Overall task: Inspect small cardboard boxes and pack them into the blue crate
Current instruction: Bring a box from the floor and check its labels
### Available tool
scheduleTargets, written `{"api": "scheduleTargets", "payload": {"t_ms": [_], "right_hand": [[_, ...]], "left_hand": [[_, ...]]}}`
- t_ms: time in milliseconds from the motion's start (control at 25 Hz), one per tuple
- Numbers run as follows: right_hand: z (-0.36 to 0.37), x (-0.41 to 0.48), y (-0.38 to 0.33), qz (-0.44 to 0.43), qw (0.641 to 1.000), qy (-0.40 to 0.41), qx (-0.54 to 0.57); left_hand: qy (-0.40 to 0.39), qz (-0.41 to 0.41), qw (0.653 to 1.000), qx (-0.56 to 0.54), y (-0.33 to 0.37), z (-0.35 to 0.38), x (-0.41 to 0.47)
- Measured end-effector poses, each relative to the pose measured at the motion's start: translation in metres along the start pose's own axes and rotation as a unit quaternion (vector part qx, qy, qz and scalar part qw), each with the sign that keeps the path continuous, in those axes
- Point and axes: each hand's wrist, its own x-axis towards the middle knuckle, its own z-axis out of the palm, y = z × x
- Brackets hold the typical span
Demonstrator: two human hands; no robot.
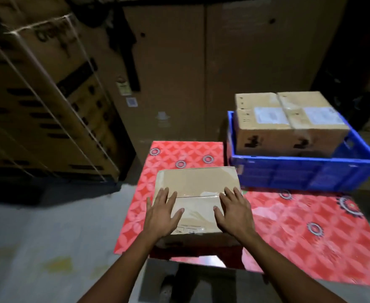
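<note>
A small taped cardboard box [196,182] lies on the red patterned mat [299,226] in front of me. My left hand [161,212] rests flat on its left part, fingers straight and spread. My right hand [235,212] lies flat on its right part in the same way. Behind and to the right stands the blue crate [306,169]. Two cardboard boxes with white labels, the left box [261,123] and the right box [315,121], sit side by side in the crate's back half and rise above its rim.
Large strapped cartons [44,95] are stacked at the left, and tall brown cardboard [201,68] forms a wall behind. Grey floor [48,248] lies left of the mat. A dark object [179,281] sits low between my forearms.
</note>
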Motion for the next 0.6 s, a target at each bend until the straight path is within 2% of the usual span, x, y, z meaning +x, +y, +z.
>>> {"api": "scheduleTargets", "payload": {"t_ms": [120,280,600], "right_hand": [[0.013,0.049,-0.044,-0.02,1.0,-0.012,-0.008],[0.027,0.117,-0.094,0.003,1.0,-0.011,-0.016],[0.042,0.25,-0.125,0.049,0.998,0.021,-0.014]], "left_hand": [[-0.009,-0.011,1.0,-0.005,-0.056,-0.013,0.032],[-0.011,0.004,1.0,0.002,-0.115,-0.034,0.104],[-0.001,0.048,0.998,-0.027,-0.171,-0.051,0.25]]}}
